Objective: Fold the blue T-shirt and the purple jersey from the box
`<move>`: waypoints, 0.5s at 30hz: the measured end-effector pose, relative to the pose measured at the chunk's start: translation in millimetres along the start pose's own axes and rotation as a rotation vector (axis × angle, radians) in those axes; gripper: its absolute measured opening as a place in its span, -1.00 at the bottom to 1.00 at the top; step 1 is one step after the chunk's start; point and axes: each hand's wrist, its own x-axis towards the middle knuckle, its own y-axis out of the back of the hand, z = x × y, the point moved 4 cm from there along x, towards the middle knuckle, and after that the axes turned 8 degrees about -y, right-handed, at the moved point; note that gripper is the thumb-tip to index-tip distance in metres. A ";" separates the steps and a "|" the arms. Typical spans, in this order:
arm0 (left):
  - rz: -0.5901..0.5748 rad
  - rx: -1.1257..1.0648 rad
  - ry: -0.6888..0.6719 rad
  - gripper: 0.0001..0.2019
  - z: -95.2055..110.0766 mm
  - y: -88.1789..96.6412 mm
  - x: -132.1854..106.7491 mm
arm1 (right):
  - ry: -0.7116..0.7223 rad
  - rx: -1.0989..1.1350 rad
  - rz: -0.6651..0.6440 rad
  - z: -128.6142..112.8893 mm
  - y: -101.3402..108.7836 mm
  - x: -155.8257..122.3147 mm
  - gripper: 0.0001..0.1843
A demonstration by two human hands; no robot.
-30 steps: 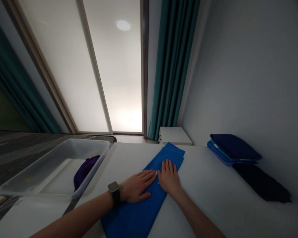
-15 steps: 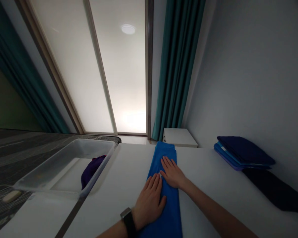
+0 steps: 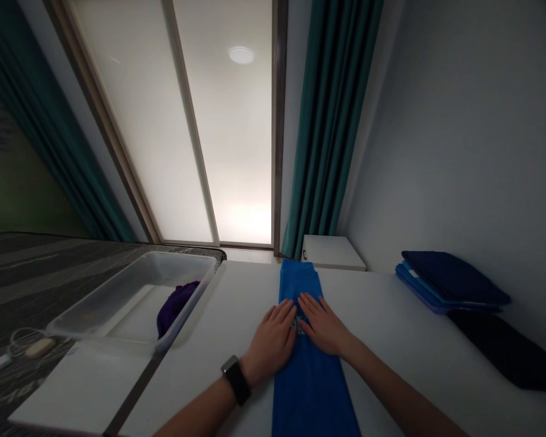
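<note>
A long blue piece of cloth (image 3: 313,388), folded into a narrow strip, lies lengthwise on the white table (image 3: 227,315). My left hand (image 3: 275,337) rests flat on its left edge, fingers stretched out. From the right, my right hand (image 3: 322,325) presses flat on the strip, its fingers extended and slightly spread. Between the two hands a small pale print (image 3: 299,326) shows on the cloth, partly covered by my fingers. Neither hand grips anything. A dark watch (image 3: 235,379) is on my left wrist.
On the left stands a translucent plastic bin (image 3: 104,303) with purple cloth (image 3: 175,308) inside. A stack of folded blue garments (image 3: 450,282) sits at the right, with a black cloth (image 3: 505,349) beside it. A small white cabinet (image 3: 332,252) stands beyond the table.
The strip's near part now lies further right and its far end slightly left. My left hand has shifted to the cloth's left edge; more of the print shows between my hands.
</note>
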 end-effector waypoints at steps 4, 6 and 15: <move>-0.053 0.038 -0.072 -0.50 -40.5 14.1 23.9 | -0.011 0.047 -0.040 -16.3 3.5 -22.7 -0.26; -0.080 0.047 -0.096 -0.49 -55.8 12.4 35.9 | -0.006 0.082 -0.075 -27.0 6.1 -33.2 -0.25; -0.145 0.047 -0.103 -0.44 -79.4 -10.0 58.4 | 0.099 0.231 -0.152 -80.5 10.5 -74.7 -0.18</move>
